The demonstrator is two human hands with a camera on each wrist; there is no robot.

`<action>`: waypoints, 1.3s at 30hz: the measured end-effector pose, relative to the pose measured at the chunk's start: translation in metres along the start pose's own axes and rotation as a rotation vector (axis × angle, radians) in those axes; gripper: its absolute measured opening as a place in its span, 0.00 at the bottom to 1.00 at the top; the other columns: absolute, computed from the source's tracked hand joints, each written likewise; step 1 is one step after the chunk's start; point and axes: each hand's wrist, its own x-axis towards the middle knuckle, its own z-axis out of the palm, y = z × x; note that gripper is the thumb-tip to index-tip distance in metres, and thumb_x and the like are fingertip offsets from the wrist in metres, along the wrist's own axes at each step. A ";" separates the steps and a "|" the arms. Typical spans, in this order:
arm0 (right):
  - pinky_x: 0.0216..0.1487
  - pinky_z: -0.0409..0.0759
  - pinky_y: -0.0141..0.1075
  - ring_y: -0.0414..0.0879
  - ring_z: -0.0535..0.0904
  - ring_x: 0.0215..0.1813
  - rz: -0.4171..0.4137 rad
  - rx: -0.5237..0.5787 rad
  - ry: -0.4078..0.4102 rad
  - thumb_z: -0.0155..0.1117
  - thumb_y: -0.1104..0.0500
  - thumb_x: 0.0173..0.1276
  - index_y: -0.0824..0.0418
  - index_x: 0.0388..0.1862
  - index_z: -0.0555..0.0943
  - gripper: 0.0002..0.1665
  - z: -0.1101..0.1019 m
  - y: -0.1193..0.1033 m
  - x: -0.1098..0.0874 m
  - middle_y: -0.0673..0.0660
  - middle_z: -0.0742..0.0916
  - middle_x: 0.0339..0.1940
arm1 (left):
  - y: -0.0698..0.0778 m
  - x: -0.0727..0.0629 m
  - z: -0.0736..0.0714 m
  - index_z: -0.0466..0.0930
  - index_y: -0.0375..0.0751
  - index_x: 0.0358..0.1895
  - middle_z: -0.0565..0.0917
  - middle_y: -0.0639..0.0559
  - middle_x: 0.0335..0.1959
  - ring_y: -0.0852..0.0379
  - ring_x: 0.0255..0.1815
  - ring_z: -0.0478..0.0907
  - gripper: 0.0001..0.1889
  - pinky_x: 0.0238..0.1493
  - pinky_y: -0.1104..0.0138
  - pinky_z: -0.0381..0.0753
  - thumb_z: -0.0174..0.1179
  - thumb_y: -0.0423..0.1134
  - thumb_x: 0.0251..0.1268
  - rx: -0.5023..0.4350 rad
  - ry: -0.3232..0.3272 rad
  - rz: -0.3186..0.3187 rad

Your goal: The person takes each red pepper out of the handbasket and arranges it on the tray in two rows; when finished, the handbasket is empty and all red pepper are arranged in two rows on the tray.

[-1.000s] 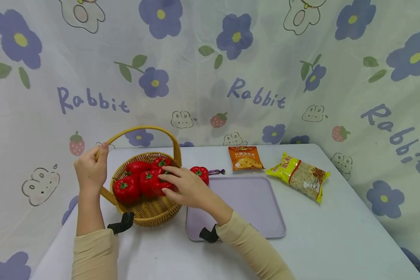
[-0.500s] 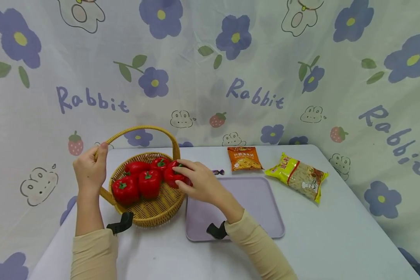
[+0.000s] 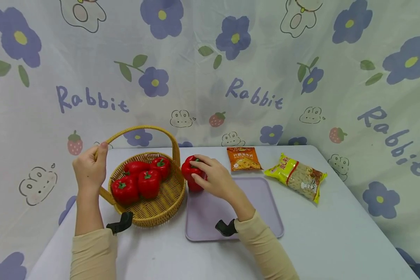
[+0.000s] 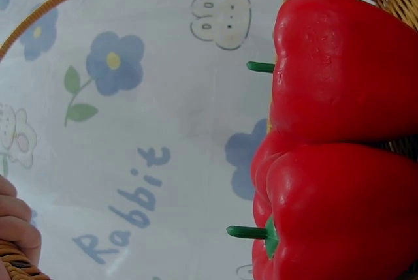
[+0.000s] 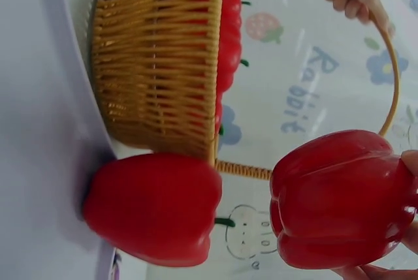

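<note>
Head view: white bench (image 3: pixel 336 241), flowered curtain (image 3: pixel 192 77) behind basket (image 3: pixel 152 223). Left grip (image 3: pixel 90 167) clasps handle (image 3: pixel 140 128); right grip (image 3: pixel 215 177) holds pepper (image 5: pixel 333 202) beside basket.

White table (image 3: pixel 322 233), bordered at left, far side and right by a pale curtain (image 3: pixel 192 81) printed with purple flowers (image 3: pixel 227 42).

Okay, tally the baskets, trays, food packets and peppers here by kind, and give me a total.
Round tan wicker basket: 1
Flat rectangular lilac tray: 1
Plastic food packets: 2 (one orange, one yellow)
Glossy red bell peppers: 6 (4 in the basket, 1 in the right hand, 1 on the tray)
Total: 10
</note>
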 end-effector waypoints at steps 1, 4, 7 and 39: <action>0.55 0.69 0.39 0.47 0.71 0.58 0.008 0.005 0.008 0.60 0.52 0.63 0.54 0.56 0.77 0.21 -0.001 0.002 -0.001 0.51 0.74 0.61 | 0.000 0.000 0.000 0.58 0.40 0.11 0.56 0.56 0.06 0.66 0.11 0.48 0.30 0.14 0.69 0.45 0.48 0.57 0.64 0.000 0.000 0.000; 0.54 0.71 0.38 0.47 0.70 0.58 0.033 0.035 0.019 0.61 0.54 0.63 0.54 0.55 0.77 0.21 -0.003 0.011 -0.005 0.52 0.74 0.61 | 0.000 0.000 0.000 0.58 0.40 0.11 0.56 0.57 0.06 0.65 0.11 0.48 0.30 0.14 0.69 0.45 0.48 0.57 0.64 0.002 0.001 0.002; 0.49 0.74 0.35 0.47 0.70 0.58 0.040 0.066 0.034 0.62 0.55 0.62 0.55 0.55 0.77 0.21 -0.005 0.020 -0.009 0.52 0.74 0.61 | 0.000 0.000 0.000 0.58 0.40 0.11 0.56 0.56 0.06 0.65 0.11 0.48 0.30 0.14 0.69 0.45 0.48 0.57 0.64 0.006 -0.001 0.002; 0.55 0.69 0.48 0.50 0.64 0.64 0.131 0.184 -0.092 0.60 0.57 0.64 0.57 0.59 0.74 0.23 0.009 0.095 -0.044 0.53 0.71 0.64 | -0.002 0.000 0.001 0.58 0.39 0.11 0.58 0.50 0.07 0.65 0.11 0.48 0.30 0.14 0.69 0.45 0.48 0.56 0.65 0.009 -0.015 0.006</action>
